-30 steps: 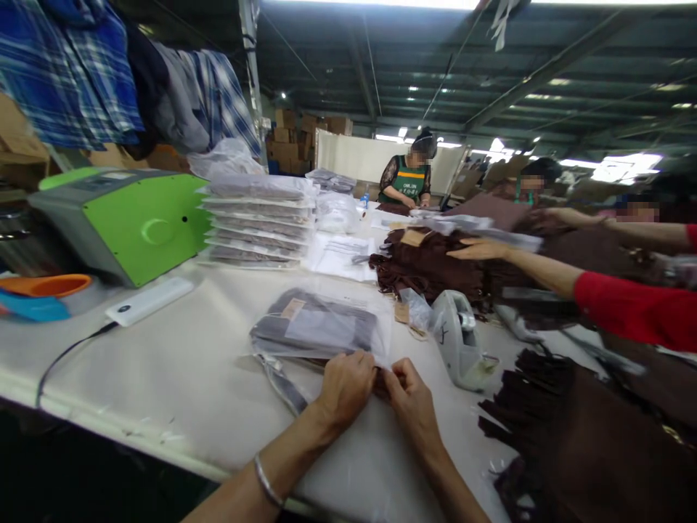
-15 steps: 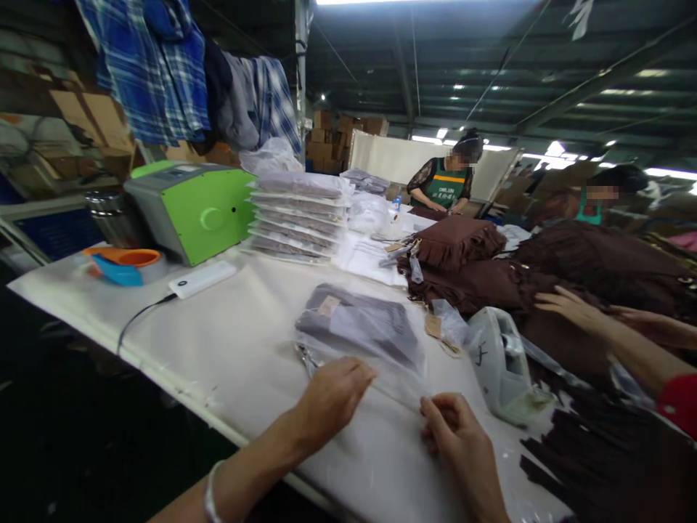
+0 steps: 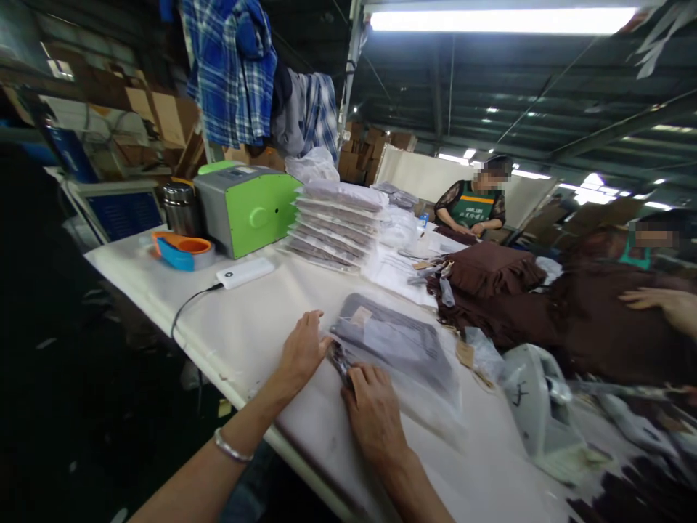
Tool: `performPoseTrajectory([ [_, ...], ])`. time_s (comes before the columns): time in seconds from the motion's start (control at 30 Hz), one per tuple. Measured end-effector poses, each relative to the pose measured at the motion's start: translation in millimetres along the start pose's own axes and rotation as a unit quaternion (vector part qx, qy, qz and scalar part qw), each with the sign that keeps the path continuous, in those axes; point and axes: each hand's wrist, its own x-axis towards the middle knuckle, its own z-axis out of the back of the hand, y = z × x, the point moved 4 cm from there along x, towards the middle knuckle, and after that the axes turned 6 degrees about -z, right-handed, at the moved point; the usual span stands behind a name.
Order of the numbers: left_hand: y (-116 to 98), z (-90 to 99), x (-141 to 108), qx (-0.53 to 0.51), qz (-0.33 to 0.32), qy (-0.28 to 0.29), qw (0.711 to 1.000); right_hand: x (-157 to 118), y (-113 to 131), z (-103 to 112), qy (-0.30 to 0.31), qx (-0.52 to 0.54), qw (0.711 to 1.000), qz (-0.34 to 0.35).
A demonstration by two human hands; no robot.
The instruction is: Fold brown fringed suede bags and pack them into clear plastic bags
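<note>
A grey item with a tan tag lies in a clear plastic bag (image 3: 403,349) on the white table (image 3: 255,327). My left hand (image 3: 302,352) is at the bag's near left corner, fingers stretched out and thumb apart. A small shiny metal piece (image 3: 340,359) shows at that corner, between my hands; its kind is unclear. Curled fingers of my right hand (image 3: 375,410) close on its near end, beside the bag's near edge, partly hiding it.
Behind the bag rises a stack of bagged items (image 3: 337,225), beside a green-grey machine (image 3: 255,211). A power bank (image 3: 245,272) and tape rolls (image 3: 185,250) lie left. Right are a tape dispenser (image 3: 536,407), brown fringed goods (image 3: 490,276) and a co-worker's hand (image 3: 661,301).
My right hand has left the bag's near right edge and moved left to the metal piece. My left hand has opened and shifted to the bag's left corner. The view has swung left.
</note>
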Motion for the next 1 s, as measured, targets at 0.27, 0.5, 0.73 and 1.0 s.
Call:
performPoseTrajectory([
  [0.27, 1, -11.3, 3, -0.021, -0.018, 0.117, 0.993, 29, -23, 1, -0.010, -0.144, 0.989, -0.021],
  [0.5, 1, -8.2, -5, -0.037, -0.098, 0.173, 0.979, 47, -35, -17, 0.069, -0.115, 0.990, -0.038],
  [0.73, 22, 7.0, -10, -0.053, -0.071, 0.177, 0.980, 60, -37, -26, 0.072, -0.102, 0.992, -0.031],
  [1.0, 12, 7.0, 1, 0.007, 0.035, 0.177, 0.984, 84, -21, -18, 0.127, -0.041, 0.991, -0.008],
])
